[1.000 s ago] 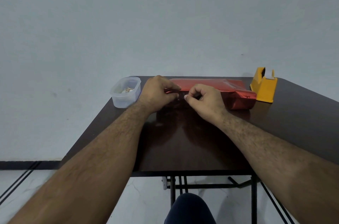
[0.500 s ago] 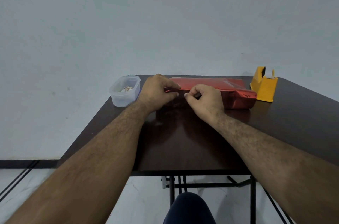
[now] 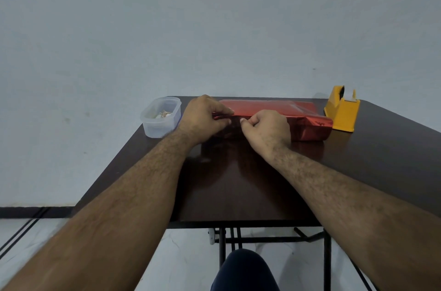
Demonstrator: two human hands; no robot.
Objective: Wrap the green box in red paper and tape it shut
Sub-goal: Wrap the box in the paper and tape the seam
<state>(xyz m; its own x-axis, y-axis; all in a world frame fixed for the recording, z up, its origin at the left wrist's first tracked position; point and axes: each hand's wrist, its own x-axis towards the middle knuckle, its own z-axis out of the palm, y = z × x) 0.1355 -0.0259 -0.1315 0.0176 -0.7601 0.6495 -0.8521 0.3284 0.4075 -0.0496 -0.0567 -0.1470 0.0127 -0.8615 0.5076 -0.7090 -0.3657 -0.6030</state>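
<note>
Landmark: the yellow tape dispenser (image 3: 342, 113), standing at the far right of the dark table (image 3: 250, 183).

Parcel: the box is fully covered by red paper (image 3: 269, 106); no green shows. It lies flat just left of the dispenser, its right end nearly touching it, and that end is already folded in.

Hands: both work the parcel's end farthest from the dispenser. The left hand (image 3: 202, 116) is curled, thumb and fingers pinching a fold of paper at the near top edge. The right hand (image 3: 267, 127) is also curled, fingertips drawn together against the near edge just beside the left hand; it appears to pinch the paper, though the contact itself is hidden.

Also present: a clear plastic tub (image 3: 161, 117) with small items inside, beyond the parcel from the dispenser.

Handling, judged: the paper is glossy, thin and probably slippery; it will crease permanently and spring open if released. The parcel looks flat and light, so it may slide when pressed. Best held at folded edges and corners, one hand pinning the flap while the other fetches tape.
</note>
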